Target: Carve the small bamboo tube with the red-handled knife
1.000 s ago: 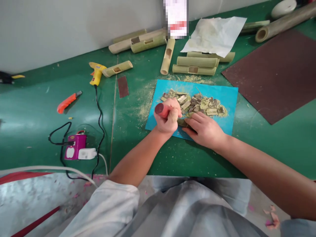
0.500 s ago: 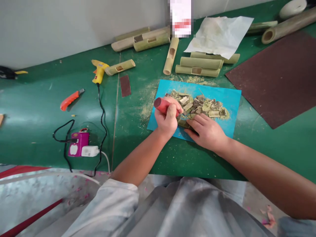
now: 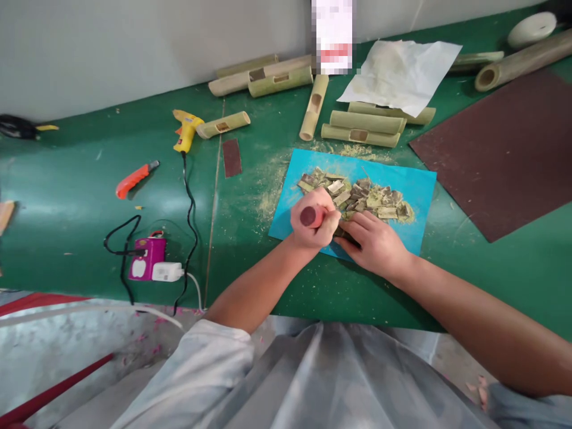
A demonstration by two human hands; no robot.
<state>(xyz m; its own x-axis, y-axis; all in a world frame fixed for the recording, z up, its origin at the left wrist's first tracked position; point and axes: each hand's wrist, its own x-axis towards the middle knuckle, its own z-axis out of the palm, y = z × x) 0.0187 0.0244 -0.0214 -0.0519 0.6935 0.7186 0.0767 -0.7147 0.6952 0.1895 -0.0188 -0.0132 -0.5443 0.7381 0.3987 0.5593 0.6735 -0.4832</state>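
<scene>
My left hand [image 3: 316, 229] is closed round the red handle [image 3: 311, 217] of a tool, its butt end facing up at me. The working end is hidden below the fist. My right hand [image 3: 378, 241] grips a dark green bamboo piece [image 3: 343, 233], mostly covered by its fingers, just right of the left hand. Both hands rest over a blue sheet [image 3: 283, 193] on the green table. Beyond them on the sheet lies a heap of bamboo chips [image 3: 357, 193] and shavings.
Several bamboo tubes [image 3: 366, 122] with cut windows lie at the back, some under white paper [image 3: 397, 74]. A brown board [image 3: 496, 155] lies to the right. Leftward are a yellow glue gun [image 3: 187, 131], an orange utility knife [image 3: 134, 180] and a purple power block [image 3: 147, 259] with cables.
My left hand has turned the red handle from slanting left to pointing more toward me, and shifted slightly right. My right hand stays on the bamboo piece. The view has tilted slightly.
</scene>
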